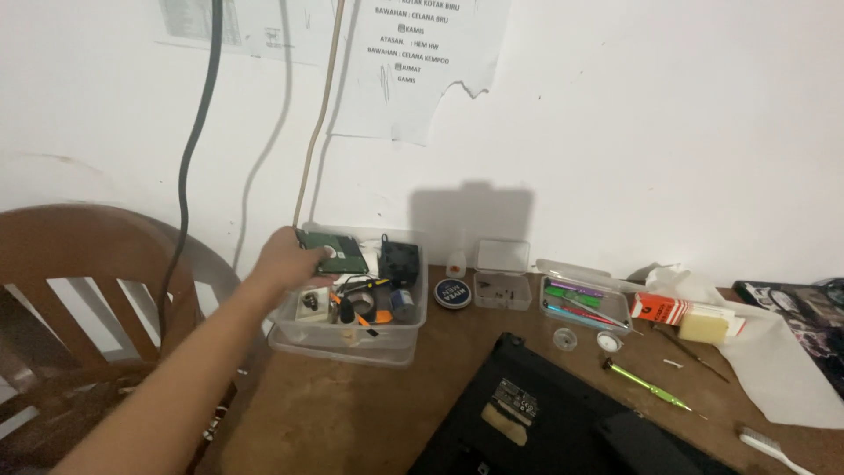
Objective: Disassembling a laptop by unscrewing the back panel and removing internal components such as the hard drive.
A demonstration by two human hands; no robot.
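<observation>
My left hand (286,259) reaches out over a clear plastic box (347,339) at the back left of the brown table. Its fingers grip the left edge of a green circuit board (338,252), which is held tilted above the box. Inside the box lie a small black fan (398,260), orange-handled tools and other small parts. My right hand is out of view.
A black laptop (527,413) lies bottom-up at the front. Behind it sit a round blue tin (451,292), a small clear case (502,288) and a tray of tools (585,301). A green screwdriver (646,383), white cloth (782,361) and wooden chair (79,290) flank the work area.
</observation>
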